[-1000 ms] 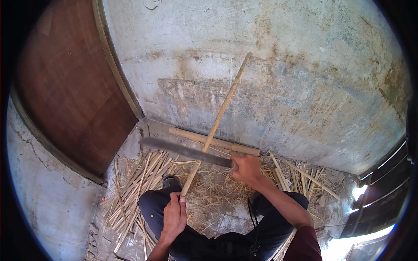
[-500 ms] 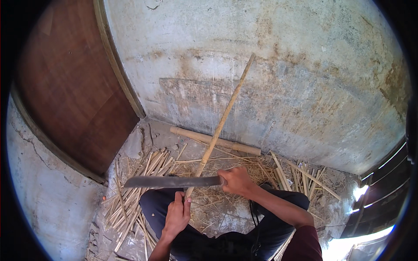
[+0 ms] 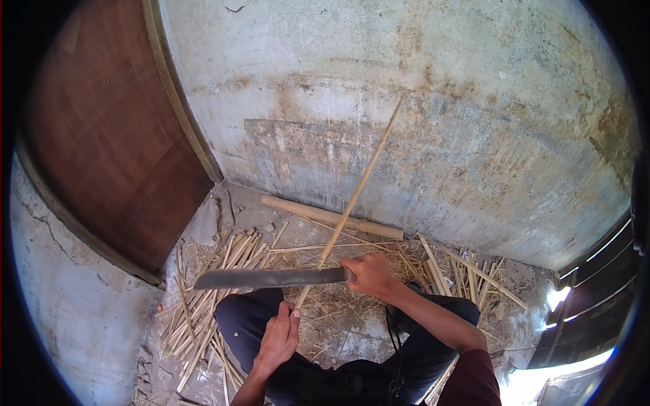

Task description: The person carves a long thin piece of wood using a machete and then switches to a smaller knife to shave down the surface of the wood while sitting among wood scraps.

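My left hand is closed round the near end of a long, thin bamboo strip, which slants up and away with its far end against or close to the wall. In my right hand is the handle of a machete, its wide dark blade lying level across the strip just beyond my left fingers. The blade crosses in front of the strip and hides a short stretch of it; whether it touches there I cannot tell.
A thick bamboo pole lies along the foot of the stained wall. Split bamboo sticks are heaped on the left, with more sticks on the right. Shavings litter the floor between my knees. A brown door stands at the left.
The strip has turned, showing a narrower side, and its far end has shifted slightly right. My right hand and the machete have barely moved; both hands keep their hold.
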